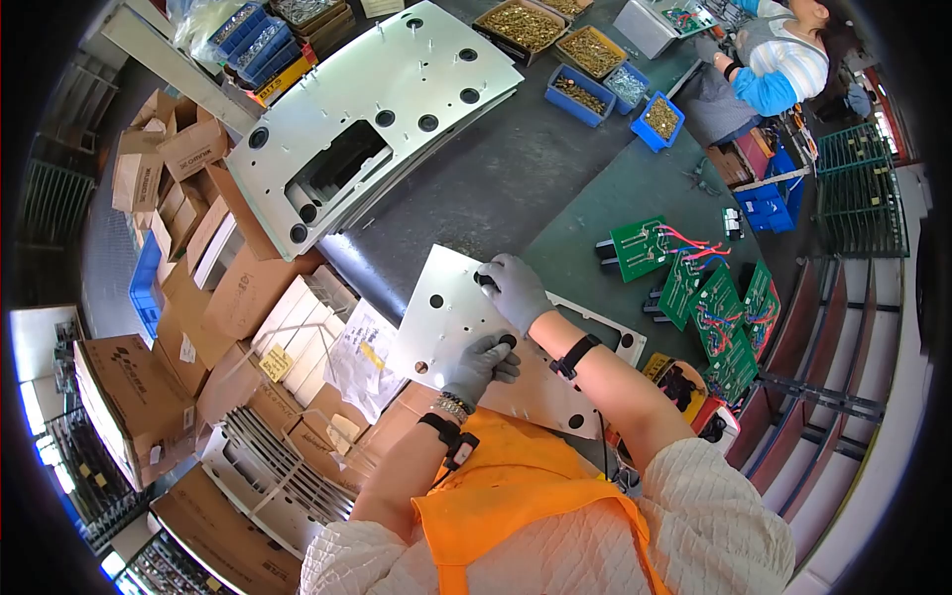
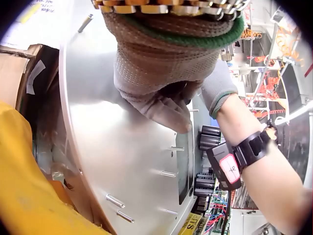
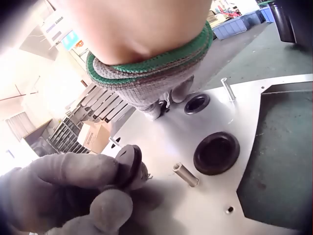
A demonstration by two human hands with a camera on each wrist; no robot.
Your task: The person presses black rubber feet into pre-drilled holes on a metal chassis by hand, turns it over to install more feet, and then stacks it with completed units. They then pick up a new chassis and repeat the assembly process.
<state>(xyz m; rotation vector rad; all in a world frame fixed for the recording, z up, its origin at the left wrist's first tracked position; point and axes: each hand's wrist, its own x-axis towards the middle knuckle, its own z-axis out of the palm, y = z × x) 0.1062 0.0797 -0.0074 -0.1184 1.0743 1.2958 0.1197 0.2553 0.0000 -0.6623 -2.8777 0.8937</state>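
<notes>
A silver metal plate (image 1: 436,307) with round holes and short studs lies under both gloved hands. Between its thumb and fingers, the left hand (image 1: 481,369) pinches a black rubber grommet (image 3: 128,165), held just over the plate. At the plate's upper edge, the right hand (image 1: 518,293) has its fingertips curled round another black grommet (image 1: 484,280); how far it sits in a hole is hidden. Two black grommets (image 3: 217,152) (image 3: 197,104) are seated in the plate in the right wrist view. The left hand's glove (image 2: 161,73) covers part of the plate in the left wrist view.
A stack of large plates (image 1: 347,99) stands at the back left. Blue bins (image 1: 580,96) of small hardware are at the back. Green circuit boards (image 1: 719,307) with wires lie on the right, cardboard boxes (image 1: 243,293) on the left. Another person (image 1: 773,59) works at back right.
</notes>
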